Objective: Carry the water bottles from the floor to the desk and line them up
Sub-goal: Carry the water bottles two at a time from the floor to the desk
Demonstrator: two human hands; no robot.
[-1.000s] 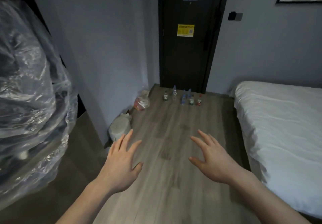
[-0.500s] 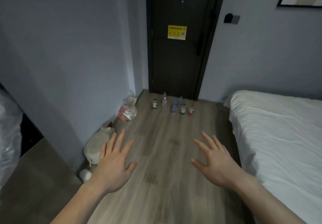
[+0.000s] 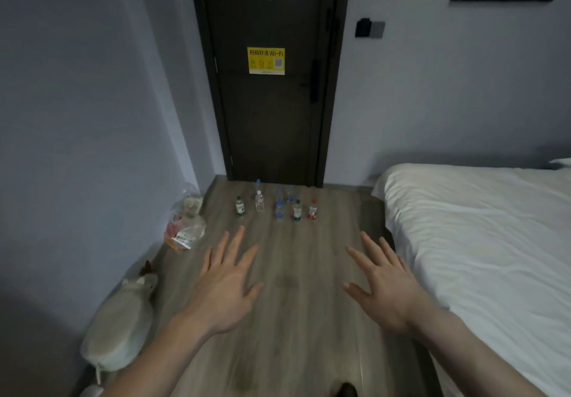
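Person closing in on bottles, both hands empty.
View is nearing the water bottles (image 3: pixel 278 203), standing on floor before the door (image 3: pixel 268 112); left hand (image 3: pixel 227 285) and right hand (image 3: pixel 384 285) are spreading flat, nothing carried yet.

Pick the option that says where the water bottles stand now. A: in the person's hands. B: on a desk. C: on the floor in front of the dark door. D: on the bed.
C: the water bottles stand upright on the wooden floor before the dark door; left hand and right hand hold nothing.
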